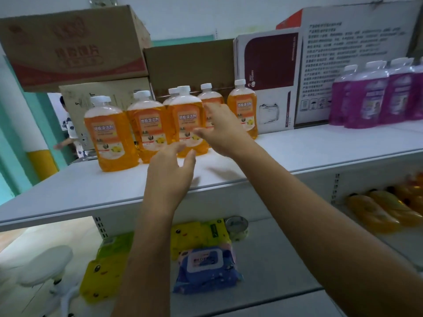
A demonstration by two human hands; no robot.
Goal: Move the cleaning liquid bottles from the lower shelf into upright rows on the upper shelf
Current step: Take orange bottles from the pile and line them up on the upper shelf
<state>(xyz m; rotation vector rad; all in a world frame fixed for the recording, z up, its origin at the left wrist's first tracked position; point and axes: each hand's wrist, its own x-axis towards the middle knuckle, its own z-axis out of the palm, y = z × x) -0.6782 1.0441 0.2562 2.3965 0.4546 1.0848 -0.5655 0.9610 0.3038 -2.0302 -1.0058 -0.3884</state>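
Note:
Several orange cleaning liquid bottles (146, 126) with white caps stand upright in rows on the white upper shelf (320, 147). One stands apart at the left (109, 138), another at the right (243, 106). My left hand (170, 172) hovers just in front of the front bottle (186, 124), fingers spread and holding nothing. My right hand (220, 131) is open beside that bottle's right side; whether it touches is unclear. More orange bottles (375, 213) lie on their sides on the lower shelf at the right.
Purple bottles (370, 97) stand at the upper shelf's right end. Cardboard boxes (73, 46) and a white printed box (267, 76) line the back. Yellow packs (199, 234), a blue wipes pack (206, 268) and a tin (237, 226) lie on the lower shelf. A person stands far left (68, 129).

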